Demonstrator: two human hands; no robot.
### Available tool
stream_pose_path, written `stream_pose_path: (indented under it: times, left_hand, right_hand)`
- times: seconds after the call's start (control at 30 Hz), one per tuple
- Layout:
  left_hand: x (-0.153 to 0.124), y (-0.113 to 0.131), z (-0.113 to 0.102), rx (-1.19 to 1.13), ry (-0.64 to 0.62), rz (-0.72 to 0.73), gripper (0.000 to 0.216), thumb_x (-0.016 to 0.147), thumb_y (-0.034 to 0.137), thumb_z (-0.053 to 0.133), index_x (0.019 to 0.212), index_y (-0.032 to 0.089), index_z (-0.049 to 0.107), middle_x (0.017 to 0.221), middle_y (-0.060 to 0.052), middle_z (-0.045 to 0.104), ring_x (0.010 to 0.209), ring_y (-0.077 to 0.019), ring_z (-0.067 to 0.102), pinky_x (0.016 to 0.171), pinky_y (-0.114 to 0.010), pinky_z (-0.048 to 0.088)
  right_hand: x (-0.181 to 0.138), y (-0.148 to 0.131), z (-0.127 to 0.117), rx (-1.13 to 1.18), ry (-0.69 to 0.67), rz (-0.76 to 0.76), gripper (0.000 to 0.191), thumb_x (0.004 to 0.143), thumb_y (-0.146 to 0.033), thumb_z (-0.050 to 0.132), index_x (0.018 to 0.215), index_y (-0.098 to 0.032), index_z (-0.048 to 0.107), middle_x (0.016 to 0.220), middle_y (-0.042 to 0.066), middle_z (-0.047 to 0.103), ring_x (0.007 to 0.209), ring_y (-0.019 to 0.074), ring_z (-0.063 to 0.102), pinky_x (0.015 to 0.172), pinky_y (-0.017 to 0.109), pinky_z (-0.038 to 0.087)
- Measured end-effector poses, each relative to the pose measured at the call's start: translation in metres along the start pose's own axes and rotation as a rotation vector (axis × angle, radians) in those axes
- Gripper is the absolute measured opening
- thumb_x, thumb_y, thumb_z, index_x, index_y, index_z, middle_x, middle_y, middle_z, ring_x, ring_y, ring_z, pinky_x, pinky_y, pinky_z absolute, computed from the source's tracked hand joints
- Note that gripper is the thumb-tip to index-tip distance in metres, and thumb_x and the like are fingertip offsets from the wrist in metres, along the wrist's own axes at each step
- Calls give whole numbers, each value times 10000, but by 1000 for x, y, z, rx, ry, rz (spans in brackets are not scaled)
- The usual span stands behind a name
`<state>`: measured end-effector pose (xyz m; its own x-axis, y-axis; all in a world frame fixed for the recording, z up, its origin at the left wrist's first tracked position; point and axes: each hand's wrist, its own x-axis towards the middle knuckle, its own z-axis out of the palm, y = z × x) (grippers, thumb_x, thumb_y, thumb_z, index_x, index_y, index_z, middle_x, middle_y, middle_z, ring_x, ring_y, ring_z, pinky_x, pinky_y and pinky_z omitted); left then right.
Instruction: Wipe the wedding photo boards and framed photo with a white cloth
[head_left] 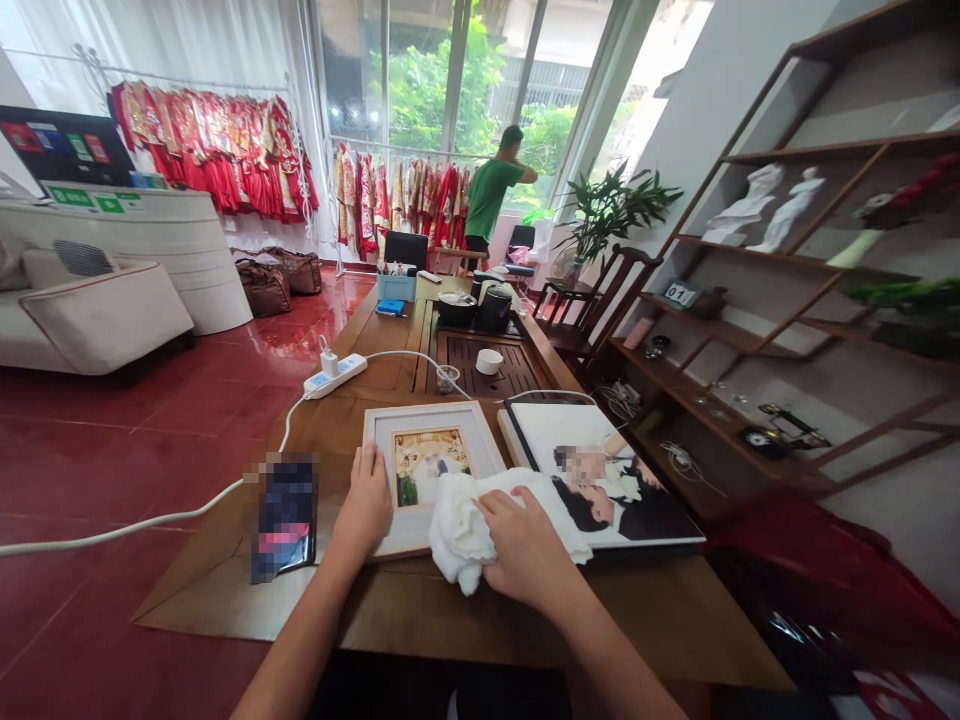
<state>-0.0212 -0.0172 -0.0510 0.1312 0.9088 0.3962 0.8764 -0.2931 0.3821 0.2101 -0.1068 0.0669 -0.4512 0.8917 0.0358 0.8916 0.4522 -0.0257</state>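
A light wooden picture frame (480, 432) with a white mat and a small photo lies flat on the wooden table. My left hand (366, 500) grips its left edge, fingers closed over the rim. Bunched in my right hand (521, 545) is a white towel (459, 530), pressed on the frame's lower right corner. Part of the towel trails onto a large photo panel (637, 490) to the right, which shows two people. The towel hides the frame's lower right part and the panel's lower left part.
A phone (285, 520) lies left of my left arm. A white power strip (335, 376) with cables sits beyond it. Further back are a tea tray (525, 372), a white cup (490, 361) and a blue box (396, 287). A person (491, 190) in green stands by the window.
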Motion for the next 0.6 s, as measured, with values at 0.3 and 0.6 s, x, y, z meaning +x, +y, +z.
stream_pose_path:
  times: [0.3,0.6]
  left_hand:
    - [2,-4,-1,14,-29,5,608,710,-24,357,1309,-5,456,1447,-227,382,1424,-324,181,1136,-486,280]
    - [2,0,-8,-9,-88,-37,603,716,-33,350,1312,-50,437,1482,-268,302,1432,-323,135,1148,-461,257]
  right_hand:
    - [75,45,-44,-225,176,23,430,702,-253,556,1116,-136,556,1053,135,628,994,291,516,856,408,283]
    - [157,94,-20,-296,72,20,410,697,-224,580,1094,-122,561,1111,145,625,1016,283,535,847,376,309]
